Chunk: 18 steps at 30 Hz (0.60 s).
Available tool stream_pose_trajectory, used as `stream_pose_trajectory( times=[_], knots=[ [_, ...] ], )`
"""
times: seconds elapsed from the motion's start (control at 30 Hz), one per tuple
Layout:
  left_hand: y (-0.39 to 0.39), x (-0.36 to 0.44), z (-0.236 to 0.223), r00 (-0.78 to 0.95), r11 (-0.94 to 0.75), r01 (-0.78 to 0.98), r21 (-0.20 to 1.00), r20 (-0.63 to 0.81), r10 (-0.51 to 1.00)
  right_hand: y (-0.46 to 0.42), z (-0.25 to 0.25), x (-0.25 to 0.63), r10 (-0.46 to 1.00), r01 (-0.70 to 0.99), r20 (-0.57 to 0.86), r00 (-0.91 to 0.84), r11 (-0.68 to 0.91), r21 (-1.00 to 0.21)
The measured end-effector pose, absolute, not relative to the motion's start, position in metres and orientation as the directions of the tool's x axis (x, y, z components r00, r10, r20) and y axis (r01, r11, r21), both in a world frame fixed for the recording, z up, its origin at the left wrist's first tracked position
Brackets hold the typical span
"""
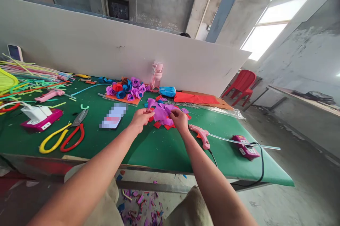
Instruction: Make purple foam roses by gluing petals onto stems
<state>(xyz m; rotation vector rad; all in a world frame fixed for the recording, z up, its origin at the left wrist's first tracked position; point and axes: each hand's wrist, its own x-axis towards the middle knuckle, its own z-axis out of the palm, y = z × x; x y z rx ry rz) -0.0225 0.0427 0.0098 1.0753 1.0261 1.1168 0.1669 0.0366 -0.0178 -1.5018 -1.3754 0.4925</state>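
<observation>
My left hand (140, 120) is closed in a pinch at the left side of a loose pile of purple paper petals (160, 113). What its fingertips hold is too small to make out. At the pile's right side, my right hand (179, 119) pinches a purple petal between thumb and fingers. Red petals (157, 125) and a few blue ones show around the purple pile. A pink glue gun (201, 134) lies just right of my right wrist, with a clear glue stick (223, 138) behind it. Finished purple, red and blue paper flowers (124, 88) sit beyond my left hand.
Scissors (77, 121) with yellow and red handles and a phone (114, 115) lie to the left. Magenta power sockets (245, 147) stand at both sides, the right one with a cable. A pink bottle (157, 74), blue pouch (167, 91) and red paper (195, 98) line the white partition (106, 42).
</observation>
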Motion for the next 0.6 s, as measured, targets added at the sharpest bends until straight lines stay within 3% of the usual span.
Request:
stream_pose_trajectory(
  times=[0.13,0.3,0.4,0.53,0.6],
  knots=[
    [0.045,-0.038,0.017,0.171,0.142,-0.189,0.972,-0.11,0.979,0.02,-0.012,0.169,0.916,0.415,0.304,0.261,0.178,-0.892],
    [0.046,-0.05,0.018,0.386,0.196,0.038,0.98,-0.196,0.902,-0.02,-0.003,0.173,0.931,0.127,0.231,0.283,0.203,-0.971],
    [0.043,-0.051,0.016,0.347,0.161,0.164,0.973,-0.21,0.914,-0.048,-0.001,0.168,0.937,0.034,0.203,0.284,0.202,-0.979],
    [0.025,-0.049,0.025,0.121,-0.018,0.207,0.978,-0.008,0.993,-0.081,-0.002,0.153,0.924,0.056,0.232,0.305,0.225,-0.973],
    [0.004,-0.048,0.032,0.18,0.03,0.171,0.985,-0.061,0.982,-0.097,-0.003,0.143,0.893,0.169,0.291,0.344,0.246,-0.954]
  ],
)
